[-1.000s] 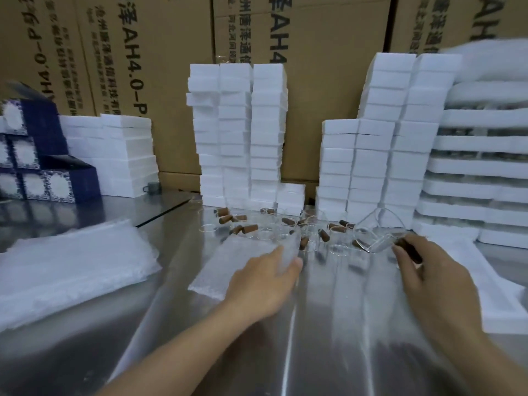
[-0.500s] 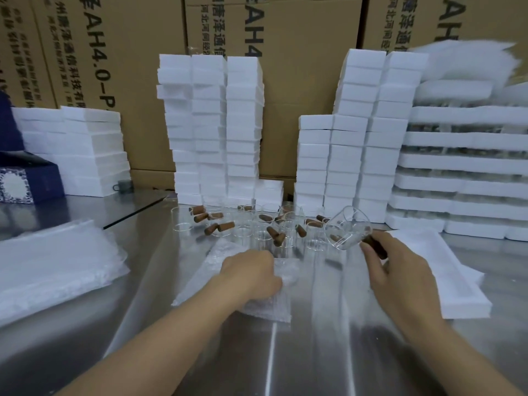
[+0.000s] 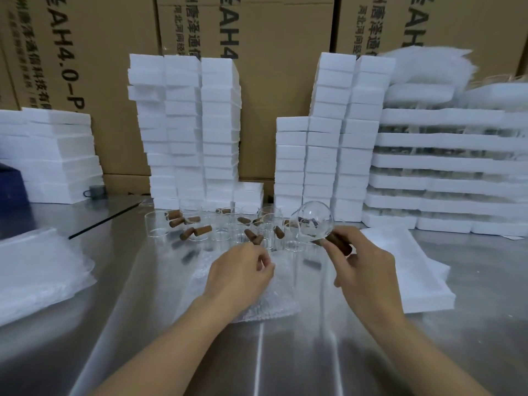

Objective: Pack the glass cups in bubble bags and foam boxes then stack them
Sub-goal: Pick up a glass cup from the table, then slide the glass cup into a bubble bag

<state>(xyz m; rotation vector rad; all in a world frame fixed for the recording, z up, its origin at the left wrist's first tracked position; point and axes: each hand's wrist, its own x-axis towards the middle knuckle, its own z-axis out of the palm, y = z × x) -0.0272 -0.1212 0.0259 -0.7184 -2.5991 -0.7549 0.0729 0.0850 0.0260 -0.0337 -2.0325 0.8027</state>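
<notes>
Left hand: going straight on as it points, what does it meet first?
Likely the left hand would meet the standing glass cups just beyond its fingertips, brown handles nearest; depth is hard to judge.

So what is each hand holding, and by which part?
The right hand holds a glass cup by its brown handle. The left hand seems to pinch the bubble bag at its far edge.

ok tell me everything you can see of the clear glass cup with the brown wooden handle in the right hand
The clear glass cup is round, thin-walled and looks empty, with a brown wooden handle at its side. It is tipped so a round end faces the camera, lifted off the steel table. The right hand grips only the handle; nothing else touches it. It hangs beyond the clear bubble bag that the left hand pinches.
</notes>
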